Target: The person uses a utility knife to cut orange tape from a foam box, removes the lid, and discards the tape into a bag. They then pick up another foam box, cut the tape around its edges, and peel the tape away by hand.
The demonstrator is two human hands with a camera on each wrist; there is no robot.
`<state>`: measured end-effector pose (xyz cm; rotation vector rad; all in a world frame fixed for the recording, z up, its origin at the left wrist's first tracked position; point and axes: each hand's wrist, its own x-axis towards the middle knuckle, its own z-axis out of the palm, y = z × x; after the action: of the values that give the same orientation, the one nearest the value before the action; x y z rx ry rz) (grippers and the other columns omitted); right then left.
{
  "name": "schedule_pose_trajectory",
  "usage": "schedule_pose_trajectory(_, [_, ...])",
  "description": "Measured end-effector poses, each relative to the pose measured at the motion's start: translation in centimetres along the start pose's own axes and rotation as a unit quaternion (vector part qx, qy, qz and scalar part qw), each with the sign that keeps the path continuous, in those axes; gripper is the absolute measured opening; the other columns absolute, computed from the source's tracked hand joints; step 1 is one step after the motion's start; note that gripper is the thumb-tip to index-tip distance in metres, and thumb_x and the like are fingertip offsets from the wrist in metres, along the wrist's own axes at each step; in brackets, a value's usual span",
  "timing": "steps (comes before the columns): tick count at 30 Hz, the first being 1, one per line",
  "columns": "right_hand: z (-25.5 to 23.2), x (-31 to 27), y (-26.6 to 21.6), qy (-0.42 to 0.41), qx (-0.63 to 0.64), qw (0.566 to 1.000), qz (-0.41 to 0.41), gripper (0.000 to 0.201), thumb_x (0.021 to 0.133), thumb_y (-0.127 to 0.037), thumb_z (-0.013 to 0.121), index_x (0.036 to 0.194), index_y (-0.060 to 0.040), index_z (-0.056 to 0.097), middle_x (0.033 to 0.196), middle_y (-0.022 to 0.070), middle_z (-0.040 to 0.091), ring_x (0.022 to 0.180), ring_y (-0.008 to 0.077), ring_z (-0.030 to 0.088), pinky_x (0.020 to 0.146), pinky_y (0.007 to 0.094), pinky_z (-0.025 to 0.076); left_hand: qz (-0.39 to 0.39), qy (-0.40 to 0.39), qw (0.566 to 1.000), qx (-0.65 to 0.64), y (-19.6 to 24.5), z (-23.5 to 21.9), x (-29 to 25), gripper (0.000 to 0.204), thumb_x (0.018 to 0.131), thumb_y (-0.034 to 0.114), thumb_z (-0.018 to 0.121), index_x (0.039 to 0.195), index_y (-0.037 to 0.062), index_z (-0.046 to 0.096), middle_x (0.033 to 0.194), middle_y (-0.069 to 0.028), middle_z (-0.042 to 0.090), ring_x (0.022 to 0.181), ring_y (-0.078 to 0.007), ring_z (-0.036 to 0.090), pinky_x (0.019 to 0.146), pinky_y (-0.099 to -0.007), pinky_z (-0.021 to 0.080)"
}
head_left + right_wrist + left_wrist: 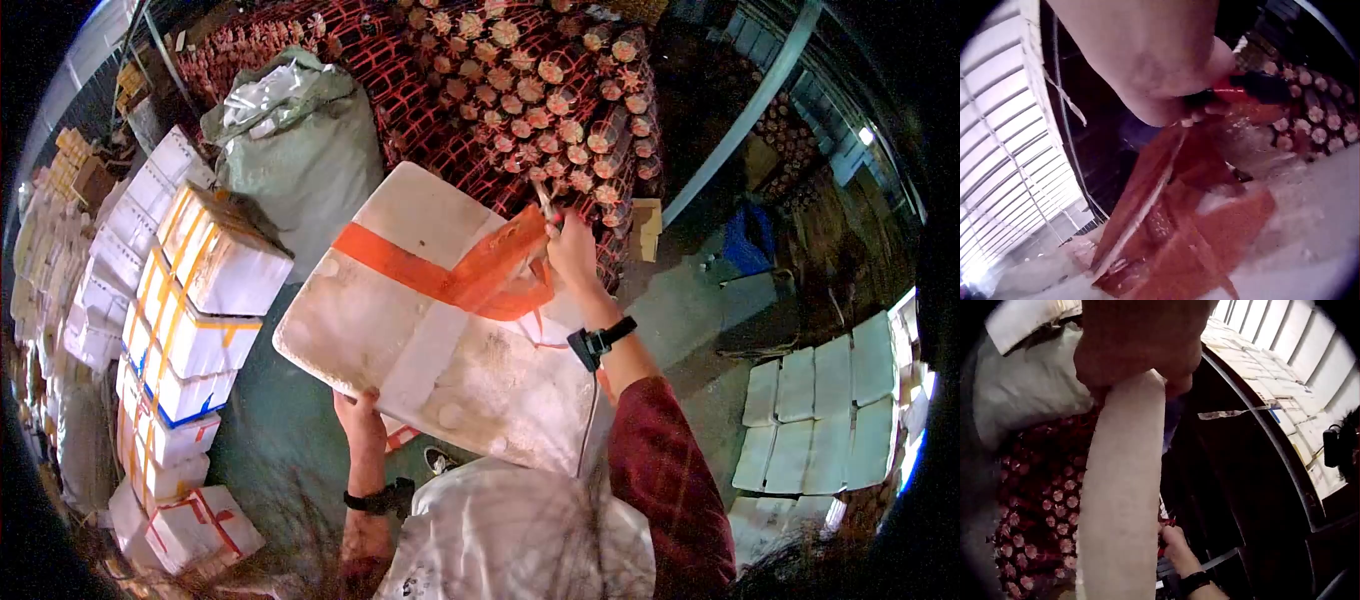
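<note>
A white foam box (pixel 385 340) with dirt stains is held tilted in front of the body. Wide orange tape (pixel 385 262) crosses it, and part of the tape lifts off in a loose, crumpled flap near the right hand. My left hand (pixel 362 425) grips the box's near-left edge, fingers hidden beneath; the left wrist view shows the hand (pixel 1141 347) over the box's narrow white side. My right hand (pixel 573 255) is at the far right corner, beside the raised tape. It holds a tool with a red-and-black handle (pixel 1238 89) and a metal end (pixel 543 200); its kind cannot be told.
Stacked foam boxes (pixel 190 330) stand at the left, and more white boxes (pixel 820 410) lie at the right. Beyond the held box are a stuffed pale sack (pixel 300 150) and a heap of red net bags (pixel 540 90) with round cut ends showing. A slanting post (pixel 745 110) stands farther right.
</note>
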<state>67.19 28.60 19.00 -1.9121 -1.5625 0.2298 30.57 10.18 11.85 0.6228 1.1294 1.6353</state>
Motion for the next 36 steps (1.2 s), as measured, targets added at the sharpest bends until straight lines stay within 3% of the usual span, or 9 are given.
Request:
schedule_pose_trajectory(5, [-5.4, 5.2, -4.2, 0.168, -0.042, 0.98, -0.101, 0.025, 0.096, -0.022, 0.058, 0.103, 0.0006, 0.053, 0.083, 0.0234, 0.063, 0.082, 0.0427, 0.063, 0.068, 0.0503, 0.047, 0.064, -0.063, 0.985, 0.147, 0.8, 2.0, 1.7, 0.061, 0.069, 0.003, 0.068, 0.126, -0.0041, 0.047, 0.12, -0.0123, 0.055, 0.111, -0.0207, 0.055, 0.094, -0.0315, 0.045])
schedule_pose_trajectory(8, [-12.0, 7.6, -6.7, 0.224, -0.027, 0.973, -0.038, 0.022, 0.096, -0.02, 0.06, 0.104, 0.0007, 0.058, 0.091, 0.0246, 0.067, 0.086, 0.044, 0.065, 0.071, 0.0484, 0.049, 0.06, -0.108, 0.943, 0.309, -0.5, 1.0, 1.5, 0.054, 0.068, 0.006, 0.07, 0.119, -0.0014, 0.055, 0.109, -0.0132, 0.065, 0.101, -0.0212, 0.063, 0.087, -0.033, 0.049])
schedule_pose_trajectory(11, [-16.4, 8.8, -5.2, 0.216, -0.045, 0.975, -0.031, 0.031, 0.093, -0.023, 0.064, 0.114, -0.0005, 0.061, 0.098, 0.0256, 0.068, 0.09, 0.0422, 0.067, 0.074, 0.0457, 0.051, 0.065, -0.09, 0.852, 0.511, -1.2, -2.3, 1.4, 0.05, 0.063, 0.014, 0.073, 0.111, 0.0026, 0.062, 0.094, -0.0231, 0.069, 0.09, -0.0381, 0.068, 0.079, -0.0434, 0.054])
schedule_pose_trajectory(14, [-18.0, 7.1, -3.7, 0.283, -0.087, 0.955, -0.038, 0.03, 0.091, -0.022, 0.063, 0.113, -0.0019, 0.06, 0.092, 0.0268, 0.068, 0.089, 0.0457, 0.065, 0.075, 0.0506, 0.052, 0.132, -0.094, 0.829, 0.536, -1.5, -5.8, 1.5, 0.055, 0.062, 0.015, 0.072, 0.116, 0.0076, 0.063, 0.093, -0.0224, 0.069, 0.088, -0.0417, 0.066, 0.075, -0.0458, 0.054])
schedule_pose_trajectory(19, [-23.2, 7.7, 4.8, 0.37, -0.07, 0.926, 0.029, 0.032, 0.091, -0.028, 0.066, 0.107, -0.0006, 0.064, 0.096, 0.0224, 0.069, 0.092, 0.0417, 0.066, 0.081, 0.0457, 0.051, 0.035, -0.069, 0.72, 0.69, -2.8, -12.5, 0.8, 0.059, 0.063, 0.021, 0.077, 0.12, 0.0112, 0.063, 0.091, -0.0185, 0.07, 0.087, -0.0391, 0.067, 0.075, -0.045, 0.053])
schedule_pose_trajectory(24, [-23.5, 4.1, 9.6, 0.213, -0.041, 0.976, -0.002, 0.031, 0.09, -0.027, 0.07, 0.102, 0.0001, 0.064, 0.093, 0.0134, 0.07, 0.082, 0.0283, 0.065, 0.077, 0.0381, 0.05, -0.005, 0.048, 0.777, 0.628, -1.2, -18.9, -0.8, 0.056, 0.066, 0.023, 0.079, 0.116, 0.0058, 0.06, 0.09, -0.0201, 0.069, 0.091, -0.0402, 0.066, 0.078, -0.0461, 0.053])
schedule_pose_trajectory(27, [-20.0, -0.6, 8.6, 0.055, 0.077, 0.994, 0.051, 0.025, 0.092, -0.026, 0.07, 0.099, -0.0022, 0.063, 0.084, 0.007, 0.064, 0.067, 0.0146, 0.058, 0.063, 0.0315, 0.047, 0.041, 0.103, 0.937, 0.33, 1.0, -20.2, -1.7, 0.058, 0.062, 0.006, 0.068, 0.118, -0.0028, 0.056, 0.101, -0.0166, 0.068, 0.092, -0.0311, 0.067, 0.082, -0.0395, 0.053])
schedule_pose_trajectory(31, [-12.6, -6.6, 8.8, -0.039, 0.102, 0.992, 0.062, 0.016, 0.098, -0.02, 0.061, 0.099, -0.0042, 0.058, 0.073, 0.0036, 0.058, 0.052, 0.0119, 0.052, 0.05, 0.0311, 0.041, 0.007, 0.183, 0.965, 0.189, 3.0, -23.1, -3.4, 0.059, 0.06, -0.001, 0.063, 0.118, -0.0039, 0.054, 0.106, -0.0104, 0.063, 0.096, -0.0223, 0.062, 0.09, -0.0352, 0.049])
schedule_pose_trajectory(36, [-2.7, -11.3, 8.9, -0.222, 0.118, 0.967, 0.029, 0.029, 0.092, -0.025, 0.068, 0.107, -0.0015, 0.06, 0.086, 0.0064, 0.062, 0.066, 0.0186, 0.061, 0.061, 0.0347, 0.047, 0.057, 0.202, 0.977, -0.025, 2.0, -26.2, -6.8, 0.066, 0.064, 0.002, 0.065, 0.128, -0.0027, 0.048, 0.119, -0.0088, 0.06, 0.107, -0.0227, 0.06, 0.095, -0.0366, 0.049])
